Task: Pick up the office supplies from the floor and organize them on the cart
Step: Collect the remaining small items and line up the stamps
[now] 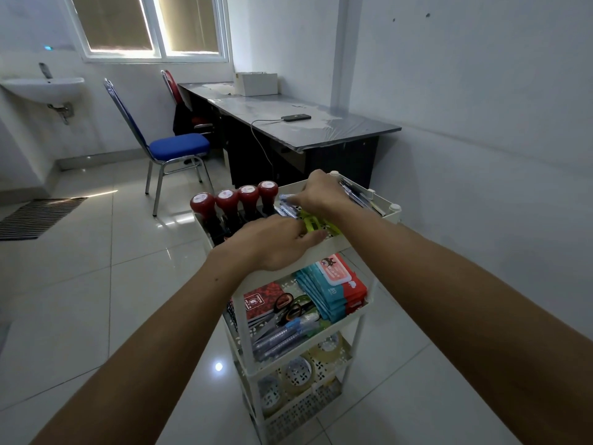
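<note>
Both forearms reach to the cart (324, 327). Left hand (272, 242) rests flat and open on the top rim; right hand (321, 192) pinches a blue pen pack (286, 198). "50" shows on teal wipes (333, 289).

4 stamps (234, 203) wall off the cart's (333, 242) top tray on the left; pens (359, 194) crowd its far edge; open floor (96, 284) lies left

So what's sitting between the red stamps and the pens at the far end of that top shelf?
In the head view, blue-labelled packets and a yellow-green item lie between the red-topped stamps and the pens, partly hidden by both hands.
</note>
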Demonstrator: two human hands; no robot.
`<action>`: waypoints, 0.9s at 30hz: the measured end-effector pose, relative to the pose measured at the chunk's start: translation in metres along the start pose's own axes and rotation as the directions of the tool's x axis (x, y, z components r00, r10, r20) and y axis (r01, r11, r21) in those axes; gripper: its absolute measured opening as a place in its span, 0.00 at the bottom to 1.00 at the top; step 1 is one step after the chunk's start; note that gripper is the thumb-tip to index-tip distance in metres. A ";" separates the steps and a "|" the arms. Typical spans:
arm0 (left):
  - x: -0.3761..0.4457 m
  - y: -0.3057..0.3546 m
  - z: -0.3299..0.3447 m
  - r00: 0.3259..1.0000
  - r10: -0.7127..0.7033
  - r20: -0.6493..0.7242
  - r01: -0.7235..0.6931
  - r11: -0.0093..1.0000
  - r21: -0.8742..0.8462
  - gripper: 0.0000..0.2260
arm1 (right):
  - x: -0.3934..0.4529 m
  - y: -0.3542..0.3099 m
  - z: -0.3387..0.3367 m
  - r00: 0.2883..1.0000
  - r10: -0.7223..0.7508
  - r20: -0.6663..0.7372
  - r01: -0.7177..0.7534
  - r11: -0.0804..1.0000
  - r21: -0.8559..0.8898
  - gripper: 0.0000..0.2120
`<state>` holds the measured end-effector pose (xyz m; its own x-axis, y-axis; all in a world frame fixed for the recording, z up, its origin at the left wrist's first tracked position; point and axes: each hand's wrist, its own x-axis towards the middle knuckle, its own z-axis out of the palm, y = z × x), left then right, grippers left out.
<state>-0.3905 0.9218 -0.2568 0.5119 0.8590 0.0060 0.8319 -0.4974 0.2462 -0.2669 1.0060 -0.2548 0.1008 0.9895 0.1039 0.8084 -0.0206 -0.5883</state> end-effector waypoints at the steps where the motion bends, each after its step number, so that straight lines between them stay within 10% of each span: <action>1: 0.001 0.001 0.000 1.000 0.003 -0.001 -0.003 1.000 0.000 0.23 | 0.000 0.000 0.000 1.000 -0.012 0.001 0.012 1.000 0.014 0.24; 11: 0.006 0.005 0.002 0.999 -0.017 -0.046 0.017 1.000 0.018 0.22 | -0.004 0.012 0.002 0.979 -0.171 -0.113 0.122 0.929 -0.348 0.19; 27: 0.005 0.006 0.013 0.992 -0.011 -0.128 0.025 0.994 0.106 0.18 | 0.002 0.013 -0.012 0.977 -0.112 0.181 0.140 0.979 -0.149 0.14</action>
<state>-0.3799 0.9217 -0.2682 0.4709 0.8730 0.1271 0.8624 -0.4859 0.1420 -0.2490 1.0058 -0.2526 -0.0972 0.9950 0.0220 0.8920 0.0969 -0.4415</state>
